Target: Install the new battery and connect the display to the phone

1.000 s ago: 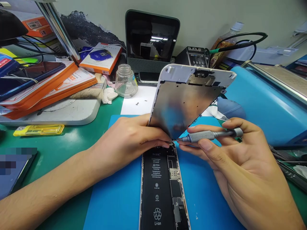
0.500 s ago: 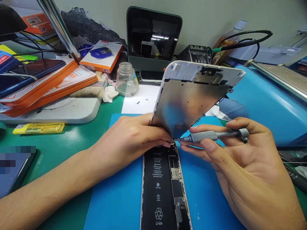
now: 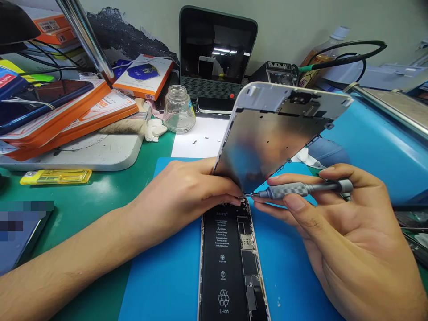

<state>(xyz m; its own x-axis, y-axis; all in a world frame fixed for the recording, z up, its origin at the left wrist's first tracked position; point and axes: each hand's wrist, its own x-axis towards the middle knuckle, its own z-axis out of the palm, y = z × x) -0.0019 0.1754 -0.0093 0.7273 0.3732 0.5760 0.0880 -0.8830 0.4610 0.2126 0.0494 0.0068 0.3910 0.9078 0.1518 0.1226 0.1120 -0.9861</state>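
Note:
An opened phone [image 3: 251, 267] lies on the blue mat, its black battery [image 3: 222, 240] and circuit board facing up. Its screen panel [image 3: 264, 147] stands raised at the far end, tilted, with the metal back toward me. My left hand [image 3: 187, 189] is closed on the panel's lower edge, with fingertips at the joint between panel and body. A grey precision screwdriver [image 3: 289, 191] lies almost level in the fingers of my right hand [image 3: 347, 232]. Its thin tip meets the spot beside my left fingertips; what it touches there is too small to make out.
Several tiny screws [image 3: 194, 142] lie on white paper [image 3: 183, 149] behind the blue mat [image 3: 160, 276]. Beyond are a glass jar [image 3: 179, 111] and a smart display [image 3: 217, 49]. Orange boxes [image 3: 76, 120] stack at left, near a yellow case [image 3: 56, 177]. A blue object [image 3: 374, 147] stands right.
The whole view has shifted slightly. The raised panel leans a little further right. Both hands keep their holds, and the screwdriver tip stays at the same joint.

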